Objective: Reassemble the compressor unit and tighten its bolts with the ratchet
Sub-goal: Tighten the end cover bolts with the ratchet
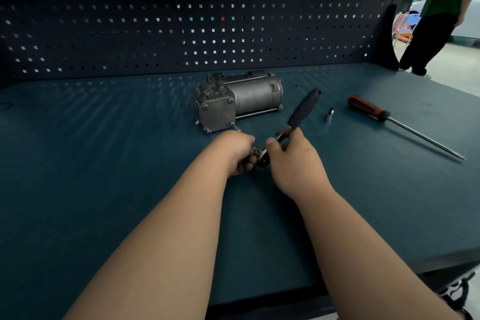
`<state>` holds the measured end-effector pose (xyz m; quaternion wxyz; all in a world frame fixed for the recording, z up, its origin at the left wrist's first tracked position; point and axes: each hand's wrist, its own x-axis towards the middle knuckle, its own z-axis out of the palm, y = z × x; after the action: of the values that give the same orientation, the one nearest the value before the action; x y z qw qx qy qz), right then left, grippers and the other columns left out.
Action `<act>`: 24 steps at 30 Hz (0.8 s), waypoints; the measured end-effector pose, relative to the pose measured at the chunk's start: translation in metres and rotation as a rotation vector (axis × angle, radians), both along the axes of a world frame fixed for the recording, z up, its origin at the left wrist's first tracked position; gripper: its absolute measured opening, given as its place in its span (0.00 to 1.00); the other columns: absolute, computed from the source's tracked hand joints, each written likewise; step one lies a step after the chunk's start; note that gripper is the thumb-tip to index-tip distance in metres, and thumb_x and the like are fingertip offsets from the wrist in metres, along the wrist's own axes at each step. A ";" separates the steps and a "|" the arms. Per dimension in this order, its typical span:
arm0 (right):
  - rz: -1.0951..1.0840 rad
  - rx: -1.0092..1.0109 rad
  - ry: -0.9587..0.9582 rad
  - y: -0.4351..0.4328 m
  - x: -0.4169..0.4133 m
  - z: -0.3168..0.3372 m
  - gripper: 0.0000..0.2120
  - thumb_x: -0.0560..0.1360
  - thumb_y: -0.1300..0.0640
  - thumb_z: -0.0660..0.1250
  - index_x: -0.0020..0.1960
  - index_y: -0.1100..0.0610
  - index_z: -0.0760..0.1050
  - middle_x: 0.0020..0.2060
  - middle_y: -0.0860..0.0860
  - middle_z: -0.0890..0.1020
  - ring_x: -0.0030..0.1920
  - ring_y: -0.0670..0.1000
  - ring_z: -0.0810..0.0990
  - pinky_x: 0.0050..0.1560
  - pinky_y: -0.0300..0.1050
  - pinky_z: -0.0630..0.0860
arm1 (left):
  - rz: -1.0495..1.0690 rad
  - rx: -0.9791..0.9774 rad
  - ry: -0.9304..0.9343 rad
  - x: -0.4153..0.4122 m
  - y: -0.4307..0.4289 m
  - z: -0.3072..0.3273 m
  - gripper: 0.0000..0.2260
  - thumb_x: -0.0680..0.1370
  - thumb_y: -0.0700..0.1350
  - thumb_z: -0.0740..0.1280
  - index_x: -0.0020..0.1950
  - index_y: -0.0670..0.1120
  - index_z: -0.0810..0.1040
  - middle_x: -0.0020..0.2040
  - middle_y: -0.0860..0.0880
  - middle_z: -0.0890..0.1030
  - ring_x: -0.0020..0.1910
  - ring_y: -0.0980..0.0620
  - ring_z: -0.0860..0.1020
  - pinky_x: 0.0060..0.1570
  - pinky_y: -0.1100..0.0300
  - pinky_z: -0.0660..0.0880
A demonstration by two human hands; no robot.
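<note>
The grey compressor unit (237, 101) lies on its side at the middle of the blue bench (104, 153), its square end plate facing me with bolts at the corners. In front of it my right hand (293, 163) grips the ratchet (302, 112) near its metal head, the black handle pointing up and away. My left hand (237, 152) is curled at the ratchet's head, pinching a small part there that its fingers hide.
A small silver socket (329, 115) stands right of the ratchet. Further right lies a red-and-black screwdriver (384, 117) with a long shaft. A dark pegboard (181, 21) closes the back. A person (441, 15) stands beyond the bench's right end.
</note>
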<state>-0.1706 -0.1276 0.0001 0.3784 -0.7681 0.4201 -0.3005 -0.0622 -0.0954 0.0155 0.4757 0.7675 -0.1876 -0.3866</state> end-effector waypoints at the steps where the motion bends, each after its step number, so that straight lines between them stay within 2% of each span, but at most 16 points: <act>1: 0.029 -0.047 0.002 0.002 -0.001 0.000 0.10 0.78 0.47 0.61 0.57 0.49 0.69 0.45 0.47 0.79 0.48 0.52 0.77 0.44 0.47 0.71 | 0.004 0.000 -0.001 0.000 -0.001 0.000 0.19 0.83 0.48 0.56 0.33 0.44 0.68 0.16 0.52 0.68 0.16 0.57 0.67 0.16 0.72 0.62; 4: 0.119 -0.228 0.083 0.009 -0.002 -0.001 0.09 0.77 0.49 0.62 0.57 0.47 0.72 0.48 0.48 0.78 0.50 0.53 0.76 0.47 0.49 0.74 | 0.017 -0.007 -0.019 0.000 -0.001 0.001 0.12 0.81 0.44 0.61 0.37 0.46 0.72 0.26 0.50 0.71 0.24 0.55 0.68 0.17 0.72 0.64; 7: 0.152 -0.292 0.131 0.012 0.000 -0.001 0.08 0.78 0.49 0.61 0.55 0.48 0.74 0.48 0.48 0.74 0.50 0.54 0.75 0.45 0.48 0.71 | 0.027 -0.029 -0.041 0.000 -0.001 0.000 0.12 0.76 0.39 0.64 0.33 0.47 0.72 0.22 0.50 0.71 0.23 0.54 0.68 0.19 0.72 0.64; 10: 0.107 -0.215 0.131 0.011 0.000 -0.001 0.08 0.77 0.47 0.61 0.53 0.49 0.73 0.48 0.48 0.76 0.50 0.53 0.75 0.45 0.47 0.70 | 0.032 0.001 -0.059 0.002 -0.003 -0.001 0.09 0.78 0.40 0.61 0.38 0.46 0.73 0.25 0.49 0.71 0.22 0.54 0.67 0.20 0.71 0.63; 14: 0.031 -0.139 0.189 0.005 0.001 -0.001 0.12 0.79 0.46 0.57 0.50 0.53 0.71 0.44 0.49 0.77 0.46 0.54 0.74 0.43 0.48 0.69 | 0.046 0.026 -0.076 0.004 -0.007 -0.005 0.15 0.81 0.42 0.56 0.34 0.43 0.70 0.17 0.50 0.68 0.18 0.54 0.65 0.18 0.72 0.62; 18: -0.005 -0.049 0.182 -0.001 0.001 0.000 0.15 0.81 0.48 0.53 0.48 0.58 0.71 0.43 0.52 0.76 0.43 0.55 0.73 0.40 0.47 0.65 | 0.053 0.028 -0.082 0.005 -0.009 -0.008 0.15 0.80 0.42 0.56 0.34 0.43 0.69 0.25 0.47 0.70 0.21 0.53 0.65 0.18 0.71 0.62; 24: 0.005 0.006 0.154 -0.004 0.001 0.001 0.15 0.81 0.49 0.53 0.50 0.59 0.73 0.46 0.53 0.78 0.46 0.56 0.75 0.41 0.46 0.66 | 0.074 0.014 -0.079 0.005 -0.008 -0.007 0.14 0.79 0.41 0.56 0.33 0.42 0.70 0.25 0.47 0.71 0.21 0.52 0.67 0.18 0.70 0.63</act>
<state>-0.1692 -0.1313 0.0008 0.3479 -0.7889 0.4468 -0.2386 -0.0568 -0.1029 0.0083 0.4765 0.7919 -0.1750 -0.3395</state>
